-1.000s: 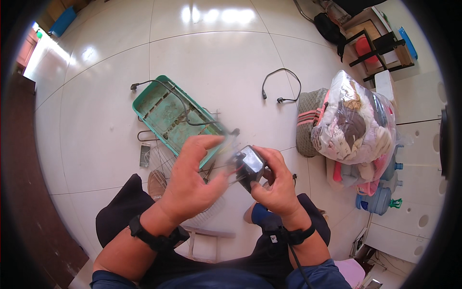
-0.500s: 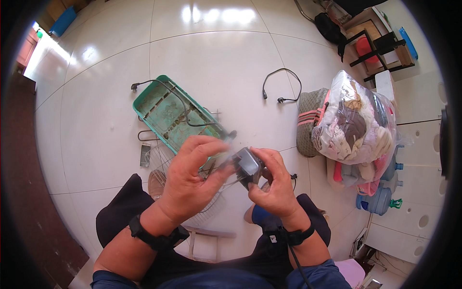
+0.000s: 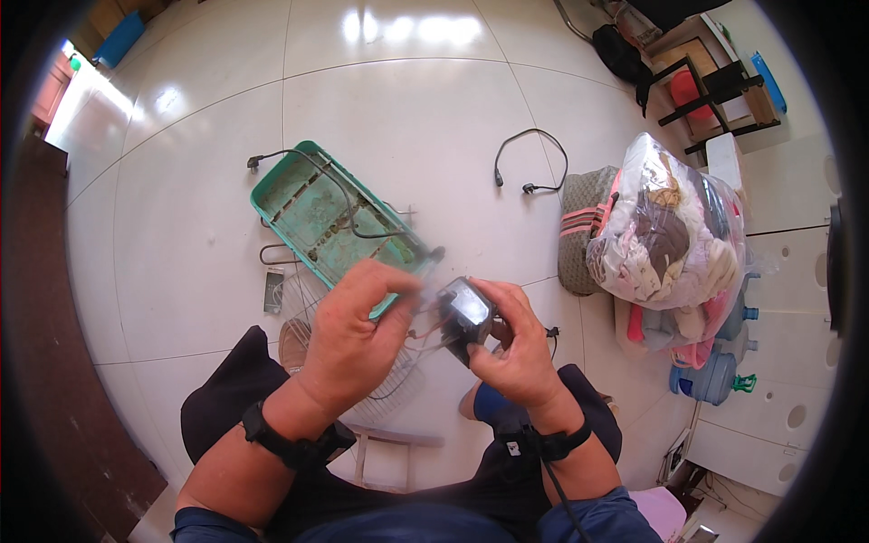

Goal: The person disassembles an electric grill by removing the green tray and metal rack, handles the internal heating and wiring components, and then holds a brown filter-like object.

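My right hand [image 3: 523, 348] is closed around a small black box-shaped device [image 3: 468, 308] with a shiny face, thumb below and fingers along its right side. Thin wires [image 3: 433, 337] show at the device's left side. Just left of it, my left hand [image 3: 358, 312] has its thumb and forefinger pinched together. Its fingertips are smeared by motion, and what they hold cannot be made out. Beyond the left hand lies a stained green tray [image 3: 335, 226], with a black power cord [image 3: 347, 204] across it.
A wire rack [image 3: 398, 385] lies on the floor under my hands, near a phone [image 3: 273, 291]. Farther right is a loose black cable [image 3: 563, 154]. Clear bags of cloth items [image 3: 665, 226] and a blue water jug [image 3: 711, 378] stand at the right.
My left fingers have drawn together into a pinch and shifted slightly left, away from the device. The device is tilted a little, so its face catches more light. My right hand keeps its hold.
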`<act>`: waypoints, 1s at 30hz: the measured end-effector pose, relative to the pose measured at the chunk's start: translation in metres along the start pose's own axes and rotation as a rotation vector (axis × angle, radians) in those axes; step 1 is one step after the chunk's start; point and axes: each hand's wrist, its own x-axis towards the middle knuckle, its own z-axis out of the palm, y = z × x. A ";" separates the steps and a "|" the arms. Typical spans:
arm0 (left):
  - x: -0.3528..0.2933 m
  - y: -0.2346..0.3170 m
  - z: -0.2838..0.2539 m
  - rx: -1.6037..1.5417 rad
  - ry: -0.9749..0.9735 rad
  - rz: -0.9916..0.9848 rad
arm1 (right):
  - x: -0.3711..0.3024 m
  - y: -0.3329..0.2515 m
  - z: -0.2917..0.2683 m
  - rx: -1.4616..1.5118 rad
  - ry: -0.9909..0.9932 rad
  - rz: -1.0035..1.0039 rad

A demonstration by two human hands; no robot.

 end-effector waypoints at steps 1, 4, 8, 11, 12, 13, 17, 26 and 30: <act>-0.001 -0.002 0.001 -0.006 0.019 -0.038 | 0.000 0.001 0.000 -0.001 0.000 0.000; -0.001 -0.005 0.001 -0.034 0.036 -0.142 | -0.001 0.008 -0.001 0.202 -0.029 0.060; -0.002 -0.011 0.002 -0.169 0.016 -0.332 | -0.001 0.016 -0.003 0.651 -0.140 0.272; -0.002 -0.015 0.002 -0.207 -0.033 -0.335 | -0.001 0.013 -0.001 0.764 -0.178 0.313; -0.001 -0.013 0.002 -0.208 -0.033 -0.335 | -0.001 0.013 -0.001 0.790 -0.182 0.325; -0.001 -0.008 0.001 -0.186 -0.051 -0.346 | -0.001 0.013 -0.001 0.789 -0.181 0.325; -0.001 -0.006 0.002 -0.187 -0.056 -0.358 | -0.001 0.010 -0.001 0.792 -0.181 0.323; -0.001 -0.014 0.003 -0.243 -0.062 -0.471 | 0.000 0.008 -0.002 0.931 -0.171 0.389; 0.000 -0.015 0.004 -0.351 -0.063 -0.505 | -0.001 0.018 0.001 0.996 -0.106 0.424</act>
